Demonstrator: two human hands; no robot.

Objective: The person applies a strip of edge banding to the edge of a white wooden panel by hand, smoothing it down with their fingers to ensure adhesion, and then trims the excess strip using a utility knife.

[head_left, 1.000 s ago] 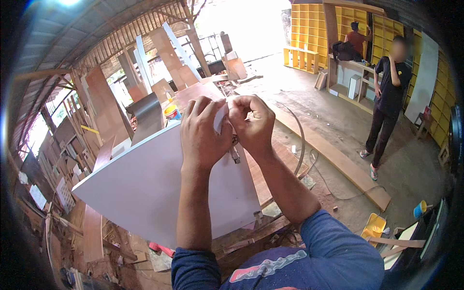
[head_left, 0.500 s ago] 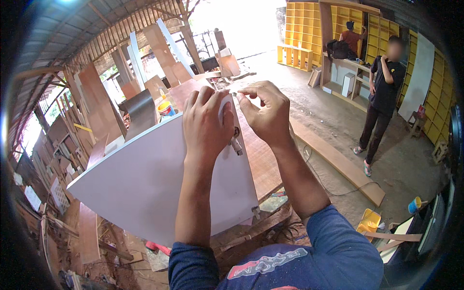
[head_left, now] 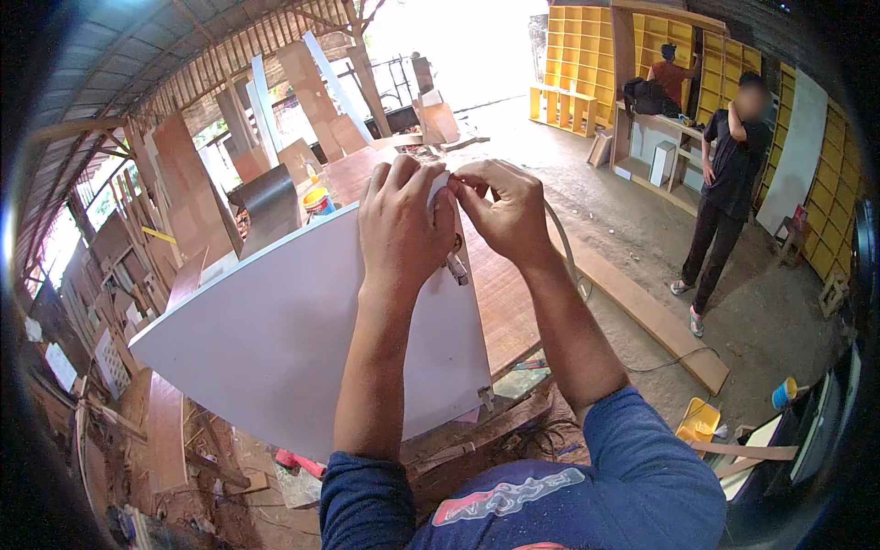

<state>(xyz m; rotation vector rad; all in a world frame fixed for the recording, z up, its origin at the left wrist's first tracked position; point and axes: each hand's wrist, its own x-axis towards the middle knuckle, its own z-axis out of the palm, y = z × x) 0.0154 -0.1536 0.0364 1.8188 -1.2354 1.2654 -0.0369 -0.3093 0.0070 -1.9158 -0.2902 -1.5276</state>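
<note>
Spreading below and left of the grip, a white panel [head_left: 275, 339] had its far corner clasped by the left hand [head_left: 401, 220], fingers half curled. Just beside it, the right hand [head_left: 504, 206] pinched its fingertips together (anything between them was hidden). A metal hinge [head_left: 456, 269] sat just below; a loosened left clasp could have shifted the corner, spoiling the pinch.

the left hand [head_left: 408, 225] lies over the far corner of a white panel [head_left: 275, 339]; the right hand [head_left: 504, 206], thumb and fingertips close together, is at the panel's edge just beside it. a metal hinge [head_left: 457, 266] sits below the left thumb. to the right, a person in dark clothes [head_left: 729, 165] stands near yellow shelves [head_left: 830, 174].
</note>
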